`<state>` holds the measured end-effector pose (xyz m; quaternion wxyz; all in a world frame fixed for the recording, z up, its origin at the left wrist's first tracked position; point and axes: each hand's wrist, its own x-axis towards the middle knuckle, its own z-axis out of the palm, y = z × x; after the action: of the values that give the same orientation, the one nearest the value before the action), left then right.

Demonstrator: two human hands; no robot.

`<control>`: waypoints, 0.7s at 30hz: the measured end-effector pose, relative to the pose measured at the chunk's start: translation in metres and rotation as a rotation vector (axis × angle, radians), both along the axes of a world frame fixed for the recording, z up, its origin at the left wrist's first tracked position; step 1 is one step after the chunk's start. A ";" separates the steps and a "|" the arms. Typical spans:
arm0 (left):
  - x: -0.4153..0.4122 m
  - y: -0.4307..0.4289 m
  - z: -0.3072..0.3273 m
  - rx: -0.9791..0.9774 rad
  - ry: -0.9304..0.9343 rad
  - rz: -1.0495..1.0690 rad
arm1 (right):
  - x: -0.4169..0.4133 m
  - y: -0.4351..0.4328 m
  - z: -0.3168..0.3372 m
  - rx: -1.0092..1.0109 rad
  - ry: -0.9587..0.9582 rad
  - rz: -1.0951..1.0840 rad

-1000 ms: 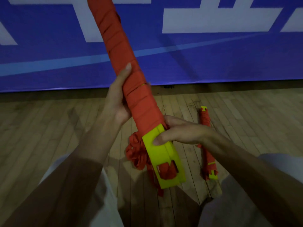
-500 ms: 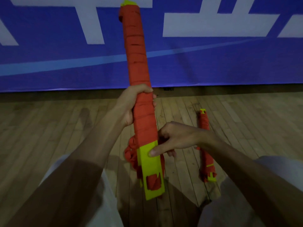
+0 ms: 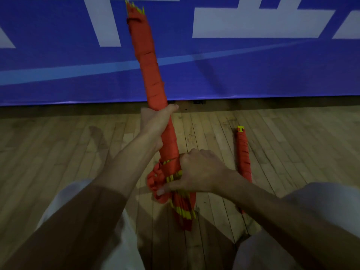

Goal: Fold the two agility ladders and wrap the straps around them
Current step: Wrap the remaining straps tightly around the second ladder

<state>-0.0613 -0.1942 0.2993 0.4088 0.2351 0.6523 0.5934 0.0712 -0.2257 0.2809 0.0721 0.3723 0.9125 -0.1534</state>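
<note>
Held agility ladder (image 3: 153,88): folded bundle, red strap wound round most of it, standing near upright at frame centre. Its top leans to 11 o'clock, with yellow rung tips fanned out just under the top frame edge. The lower end fans out red and yellow at 6 o'clock, between the knees; can't tell if it touches the boards.

Left hand (image 3: 155,123) is wrapped tight round the bundle mid-length. Right hand (image 3: 196,172) is just below it, fingers curled on the bundle, thumb stretched toward 9 o'clock onto the loose strap bunch (image 3: 153,178), which hangs off the bundle's 9 o'clock side.

Second agility ladder (image 3: 243,154): fully wrapped, lying flat on the wooden floor (image 3: 58,152) at 3 o'clock of the held one and well apart from it. Its near end is hidden by the right forearm.

Room: bare boards out to 9 o'clock, and more at 3 o'clock past the lying ladder. The floor's far edge meets the bottom hem of the blue banner (image 3: 253,75) at 12 o'clock. White trouser legs (image 3: 64,201) close in the 7 and 5 o'clock corners.

Count: 2 ladders, 2 hands, 1 loose strap bunch, 1 banner.
</note>
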 end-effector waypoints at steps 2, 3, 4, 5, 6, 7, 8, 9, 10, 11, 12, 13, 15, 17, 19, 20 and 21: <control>0.002 0.000 -0.001 -0.028 -0.043 -0.005 | -0.002 -0.002 -0.005 0.052 0.027 -0.050; 0.001 -0.001 -0.001 -0.034 -0.067 -0.008 | -0.003 -0.001 -0.006 0.042 0.063 -0.077; 0.000 0.000 -0.001 -0.035 -0.080 -0.012 | -0.004 0.000 -0.008 0.017 0.105 -0.105; -0.001 0.000 0.001 -0.030 -0.082 -0.019 | -0.004 0.001 -0.010 -0.008 0.156 -0.132; -0.001 0.000 0.002 -0.021 -0.070 -0.029 | -0.004 0.002 -0.010 -0.021 0.209 -0.161; -0.001 0.001 0.005 -0.001 -0.050 -0.035 | -0.003 0.003 -0.010 -0.012 0.254 -0.184; -0.001 0.003 0.005 0.025 -0.026 -0.040 | -0.001 0.003 -0.009 0.002 0.297 -0.195; -0.002 0.004 0.007 0.051 -0.010 -0.036 | 0.002 0.003 -0.006 -0.011 0.346 -0.189; -0.003 0.004 0.009 0.071 -0.016 -0.024 | 0.005 0.005 -0.004 -0.067 0.411 -0.173; -0.004 0.003 0.012 0.093 -0.040 -0.008 | 0.009 0.008 0.000 -0.160 0.486 -0.165; -0.006 0.003 0.015 0.128 -0.086 -0.006 | 0.012 0.011 0.005 -0.279 0.555 -0.160; -0.007 0.001 0.018 0.170 -0.150 -0.027 | 0.016 0.013 0.009 -0.425 0.618 -0.147; -0.010 -0.006 0.025 0.269 -0.297 -0.112 | 0.021 0.015 0.015 -0.723 0.731 -0.092; -0.010 -0.013 0.029 0.361 -0.445 -0.204 | 0.021 0.016 0.015 -0.854 0.778 -0.059; -0.012 -0.015 0.028 0.455 -0.634 -0.333 | 0.020 0.018 0.016 -0.861 0.755 -0.045; -0.012 -0.015 0.027 0.481 -0.710 -0.403 | 0.021 0.018 0.017 -0.859 0.737 -0.035; -0.013 -0.015 0.026 0.492 -0.736 -0.459 | 0.021 0.018 0.020 -0.867 0.718 -0.022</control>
<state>-0.0744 -0.2097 0.3249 0.6645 0.2370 0.2369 0.6680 0.0927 -0.2079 0.3009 -0.0983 0.2425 0.7295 -0.6320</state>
